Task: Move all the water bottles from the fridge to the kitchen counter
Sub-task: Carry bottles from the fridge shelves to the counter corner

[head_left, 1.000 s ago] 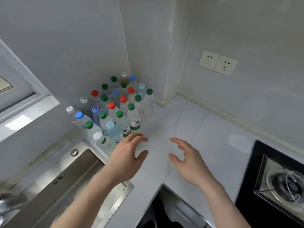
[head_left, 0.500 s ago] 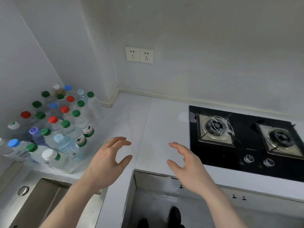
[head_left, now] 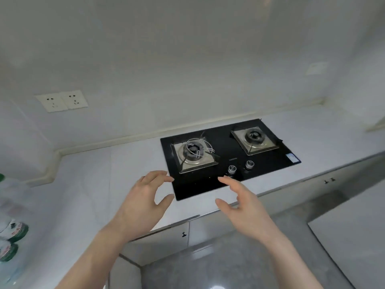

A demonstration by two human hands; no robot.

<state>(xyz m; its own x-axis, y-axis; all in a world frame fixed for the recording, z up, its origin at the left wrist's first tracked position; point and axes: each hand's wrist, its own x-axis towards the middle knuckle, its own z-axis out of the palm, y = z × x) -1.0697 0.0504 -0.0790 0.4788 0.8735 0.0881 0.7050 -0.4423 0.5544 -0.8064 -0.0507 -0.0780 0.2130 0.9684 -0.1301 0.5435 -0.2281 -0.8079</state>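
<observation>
Swinging away from the bottle cluster, both hands hang empty: left hand (head_left: 143, 202) and right hand (head_left: 242, 205) with fingers apart. Water bottles (head_left: 9, 232) sit far left of the fingers; another fridge trip seems likely.

Two bare hands, left (head_left: 143, 202) and right (head_left: 245, 207), bare forearms, no sleeves, no rings
</observation>
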